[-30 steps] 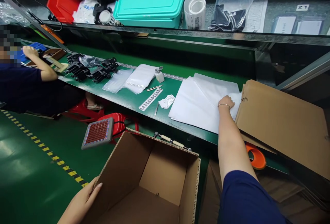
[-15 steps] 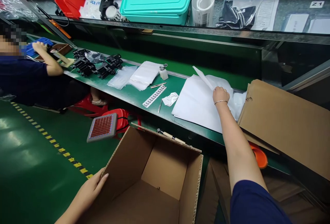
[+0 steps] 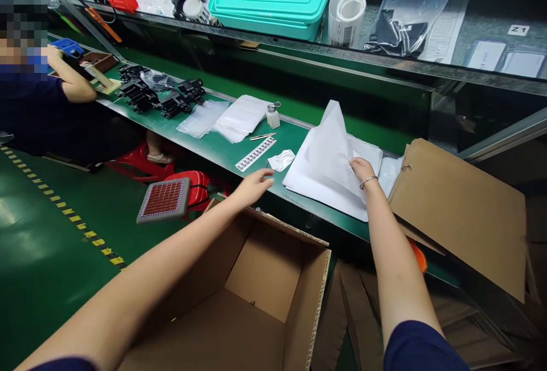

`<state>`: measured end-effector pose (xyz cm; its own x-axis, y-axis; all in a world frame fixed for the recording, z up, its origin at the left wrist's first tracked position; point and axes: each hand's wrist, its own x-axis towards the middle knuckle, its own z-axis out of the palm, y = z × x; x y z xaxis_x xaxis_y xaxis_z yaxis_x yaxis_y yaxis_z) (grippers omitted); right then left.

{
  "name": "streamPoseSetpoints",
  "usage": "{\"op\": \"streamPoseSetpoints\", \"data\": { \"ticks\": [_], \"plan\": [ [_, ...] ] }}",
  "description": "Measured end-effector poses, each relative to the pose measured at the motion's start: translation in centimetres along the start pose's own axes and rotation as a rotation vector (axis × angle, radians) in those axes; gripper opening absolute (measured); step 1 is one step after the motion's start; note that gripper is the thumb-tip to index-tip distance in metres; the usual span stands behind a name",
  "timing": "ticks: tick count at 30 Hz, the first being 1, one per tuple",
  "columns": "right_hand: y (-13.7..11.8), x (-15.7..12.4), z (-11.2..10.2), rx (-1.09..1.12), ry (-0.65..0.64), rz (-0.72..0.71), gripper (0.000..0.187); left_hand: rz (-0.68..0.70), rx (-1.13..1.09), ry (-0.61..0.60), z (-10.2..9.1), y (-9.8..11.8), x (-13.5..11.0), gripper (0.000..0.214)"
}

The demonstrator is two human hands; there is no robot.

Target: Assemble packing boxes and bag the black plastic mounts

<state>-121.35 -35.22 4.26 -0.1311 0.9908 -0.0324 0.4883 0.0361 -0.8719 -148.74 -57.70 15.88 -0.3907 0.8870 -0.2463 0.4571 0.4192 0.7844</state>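
**Right hand holds a sheet up; left hand open beside the stack**

At the far left a co-worker (image 3: 29,92) sits at the green bench (image 3: 222,160), with black parts (image 3: 158,97) lying just beyond that person's arm. Further along the bench come clear bags (image 3: 226,120), a label strip (image 3: 255,154), a small bottle (image 3: 272,115) and a crumpled wipe (image 3: 281,160).

The left hand (image 3: 253,186) hovers at the bench's near edge, fingers stretched out and spread, gripping nothing. The wipe is just beyond its fingertips, and the stack (image 3: 320,194) of white sheets lies near it to the right. An open box (image 3: 273,302) stands below, under that forearm.

The right hand (image 3: 361,170) rests on the stack (a bangle on its wrist), fingers closed on the top sheet (image 3: 331,143). The sheet rises from the hand up and to the left, its far corner standing clear of the stack. Flat cardboard (image 3: 461,211) lies just right of the hand, overlapping the stack's edge.
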Motion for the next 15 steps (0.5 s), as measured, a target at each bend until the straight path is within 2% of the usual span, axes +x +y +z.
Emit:
{"op": "streamPoseSetpoints", "data": {
  "ticks": [3,5,7,10,15],
  "plan": [
    [0.7,-0.4,1.2,-0.058,-0.021,-0.035,0.017,-0.130,-0.074,-0.034,6.5,2.1,7.5,0.045],
    [1.1,-0.8,1.6,-0.116,-0.022,-0.074,0.018,-0.181,-0.099,-0.038,9.7,2.5,10.8,0.048],
    [1.5,-1.5,1.9,-0.185,-0.002,-0.122,0.021,-0.213,-0.108,-0.036,11.9,2.5,13.0,0.041],
    [1.7,-3.6,3.7,-0.281,0.012,-0.235,0.033,-0.256,-0.082,-0.009,13.4,1.5,14.8,0.033],
    [2.2,-7.3,8.9,-0.419,-0.234,-0.435,0.030,-0.358,0.020,0.026,12.5,-1.5,16.0,0.034]
  ]
}}
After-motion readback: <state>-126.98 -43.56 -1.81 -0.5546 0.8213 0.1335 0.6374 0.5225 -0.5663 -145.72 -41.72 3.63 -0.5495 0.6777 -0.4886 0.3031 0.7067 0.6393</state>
